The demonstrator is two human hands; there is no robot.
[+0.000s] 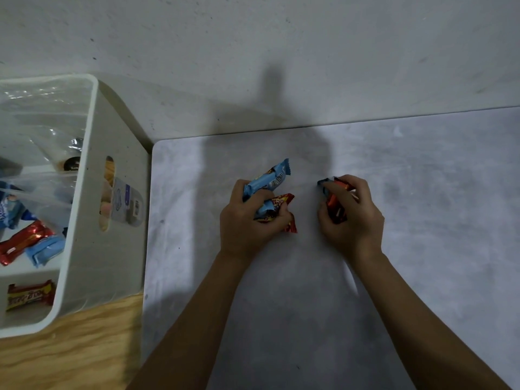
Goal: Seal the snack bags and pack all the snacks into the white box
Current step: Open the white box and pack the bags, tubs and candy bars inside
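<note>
My left hand [247,220] is closed around a bundle of small wrapped snack bars, a light blue one [271,177] sticking out on top and red ones [284,202] below. My right hand [351,215] grips a few more bars, red and dark blue wrappers [333,204] showing between the fingers. Both hands rest over the grey table [422,220]. The white box [92,192] stands to the left on a wooden surface. Inside it lie clear sealed bags [42,122], a red bar [25,243], a blue bar [45,250] and another red-and-yellow bar [29,295].
The grey table meets a pale wall [281,52] at its far edge. A wooden board [70,347] lies under the box, left of the table's edge. The box wall has a handle slot [108,192] and a label facing the table.
</note>
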